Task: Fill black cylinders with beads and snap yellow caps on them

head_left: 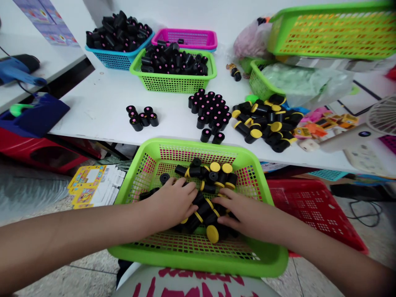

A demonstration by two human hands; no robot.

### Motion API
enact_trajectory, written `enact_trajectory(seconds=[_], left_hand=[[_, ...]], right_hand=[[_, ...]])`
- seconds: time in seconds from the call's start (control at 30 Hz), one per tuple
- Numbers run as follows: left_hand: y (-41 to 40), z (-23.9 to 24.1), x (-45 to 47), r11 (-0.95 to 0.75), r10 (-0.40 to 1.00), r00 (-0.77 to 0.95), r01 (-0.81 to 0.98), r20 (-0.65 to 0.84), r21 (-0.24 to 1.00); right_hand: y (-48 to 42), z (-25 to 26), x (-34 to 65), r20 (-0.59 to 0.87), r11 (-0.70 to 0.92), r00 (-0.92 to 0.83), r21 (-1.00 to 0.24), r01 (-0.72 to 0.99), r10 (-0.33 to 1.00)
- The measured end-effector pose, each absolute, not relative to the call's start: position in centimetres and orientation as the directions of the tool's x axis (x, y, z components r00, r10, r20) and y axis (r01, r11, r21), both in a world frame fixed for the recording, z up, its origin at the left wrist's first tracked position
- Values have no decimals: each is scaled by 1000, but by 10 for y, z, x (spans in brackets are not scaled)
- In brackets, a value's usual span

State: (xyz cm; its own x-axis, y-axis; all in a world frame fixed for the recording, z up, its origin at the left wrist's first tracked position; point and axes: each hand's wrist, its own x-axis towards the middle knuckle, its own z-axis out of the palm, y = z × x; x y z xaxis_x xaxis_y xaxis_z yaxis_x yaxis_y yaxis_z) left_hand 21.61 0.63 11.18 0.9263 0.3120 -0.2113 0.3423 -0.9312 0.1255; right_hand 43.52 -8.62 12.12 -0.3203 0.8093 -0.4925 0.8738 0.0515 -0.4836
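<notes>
A green plastic basket at my lap holds a pile of small black cylindrical containers with yellow caps. My left hand rests palm down on the pile, left of its middle. Its fingers are bent over the black pieces and the thumb is apart. On the pile's right side lies my right hand, fingers spread and touching the containers. Both hands look open, though the fingertips are partly hidden among the pieces. Some pieces show black ends instead of yellow ones.
Behind the basket, a white table bears standing black cylinders with pink dots and a heap of yellow-capped containers. Filled green and blue baskets stand farther back. A small fan is at right; a red crate lies below.
</notes>
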Motion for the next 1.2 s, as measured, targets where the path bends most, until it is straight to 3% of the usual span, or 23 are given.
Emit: enact_trajectory(seconds=[0.3,0.6,0.8,1.2], left_hand=[[9,116,219,-931,288,926,330,-243,156],[18,116,227,-750,464,841,540,-277,382],[25,120,233,-840,514,857,512,-40,179],[44,126,237,-831,500,806,550,-317,86]], right_hand=[[-90,125,426,-491,74,-289,-411,909,822],[-87,126,429,-478,67,-309,-458,886,822],[-87,124,430,-454,78,-326,-483,872,830],[-90,126,431,-484,73,-313,-451,889,818]])
